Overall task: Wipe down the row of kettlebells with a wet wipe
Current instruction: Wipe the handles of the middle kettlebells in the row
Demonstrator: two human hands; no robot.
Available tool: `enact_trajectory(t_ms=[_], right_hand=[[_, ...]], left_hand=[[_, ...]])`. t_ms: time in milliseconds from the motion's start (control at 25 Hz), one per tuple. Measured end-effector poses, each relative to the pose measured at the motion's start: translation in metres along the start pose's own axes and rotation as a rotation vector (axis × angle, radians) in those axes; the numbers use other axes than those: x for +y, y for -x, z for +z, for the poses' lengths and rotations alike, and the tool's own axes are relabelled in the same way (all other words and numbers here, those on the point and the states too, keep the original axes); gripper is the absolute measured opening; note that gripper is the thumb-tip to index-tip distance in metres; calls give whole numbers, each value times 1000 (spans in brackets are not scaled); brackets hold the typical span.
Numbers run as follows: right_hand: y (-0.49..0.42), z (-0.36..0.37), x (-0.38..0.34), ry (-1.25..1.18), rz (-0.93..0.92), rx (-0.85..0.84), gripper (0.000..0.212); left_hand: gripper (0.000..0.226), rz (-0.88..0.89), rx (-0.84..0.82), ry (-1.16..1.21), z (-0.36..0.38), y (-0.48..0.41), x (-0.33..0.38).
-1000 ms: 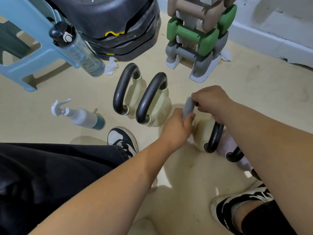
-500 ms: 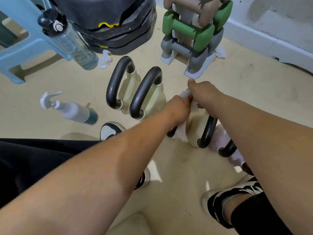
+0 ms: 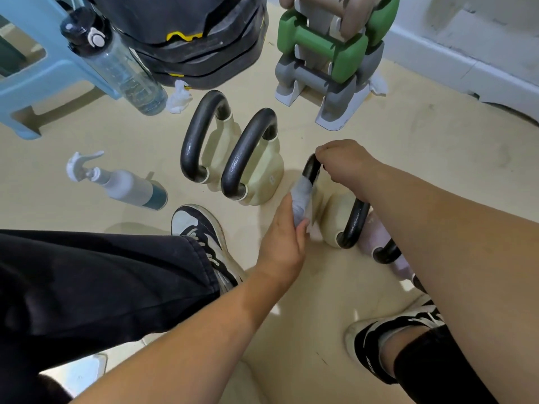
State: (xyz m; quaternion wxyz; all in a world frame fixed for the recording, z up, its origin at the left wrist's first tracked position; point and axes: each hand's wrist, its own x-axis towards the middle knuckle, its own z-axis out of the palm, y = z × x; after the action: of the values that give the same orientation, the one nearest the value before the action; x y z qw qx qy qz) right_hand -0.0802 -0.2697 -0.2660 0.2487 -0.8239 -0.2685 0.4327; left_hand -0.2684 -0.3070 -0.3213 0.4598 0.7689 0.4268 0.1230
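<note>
The row of kettlebells stands on the pale floor (image 3: pixel 437 170) in front of the person. The two cream ones on the left, the first kettlebell (image 3: pixel 217 147) and the second kettlebell (image 3: pixel 264 179), stand upright and close beside each other, and no hand touches them. The right hand (image 3: pixel 347 166) is curled round the top of the black handle of the third kettlebell (image 3: pixel 334 212), which is also cream. The left hand (image 3: pixel 284 239) grips the wet wipe (image 3: pixel 302 198). The wipe is wrapped around the left side of the same handle, just below the right hand (it looks grey where it lies over the black handle). A fourth kettlebell (image 3: pixel 376 236), pinkish, stands just beside the third one and is partly covered by the right forearm. Farther to the left a spray bottle (image 3: pixel 128 186) is on the floor, well apart from the row. A clear water bottle (image 3: pixel 116 62) is next to a blue stool (image 3: pixel 35 77), and a crumpled white tissue (image 3: pixel 178 97) lies just beside the bottle. Behind the row stands a rack of dumbbells (image 3: pixel 329 56).
</note>
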Motion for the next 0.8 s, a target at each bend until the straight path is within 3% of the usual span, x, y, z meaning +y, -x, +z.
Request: enact_trajectory(t_ms=[80, 240, 360, 440, 560, 640, 800], right_hand=[[-1, 0, 0, 34, -1, -3, 36], [-2, -3, -2, 79, 6, -30, 16], [-2, -5, -3, -40, 61, 11, 26], [-1, -8, -1, -93, 28, 144, 36], [-1, -14, 6, 101, -86, 350, 37], [0, -18, 11, 133, -110, 384, 37], [3, -22, 18, 60, -104, 367, 41]], left_hand=[[54, -59, 24, -32, 4, -5, 1], [24, -83, 22, -279, -1, -45, 27], [16, -122, -106, -465, 2, -97, 46], [22, -52, -229, -660, 9, -131, 53], [7, -71, -424, -899, 9, -169, 69], [14, -113, -487, -963, 7, -182, 77], [10, -122, -363, -846, 7, -161, 76]])
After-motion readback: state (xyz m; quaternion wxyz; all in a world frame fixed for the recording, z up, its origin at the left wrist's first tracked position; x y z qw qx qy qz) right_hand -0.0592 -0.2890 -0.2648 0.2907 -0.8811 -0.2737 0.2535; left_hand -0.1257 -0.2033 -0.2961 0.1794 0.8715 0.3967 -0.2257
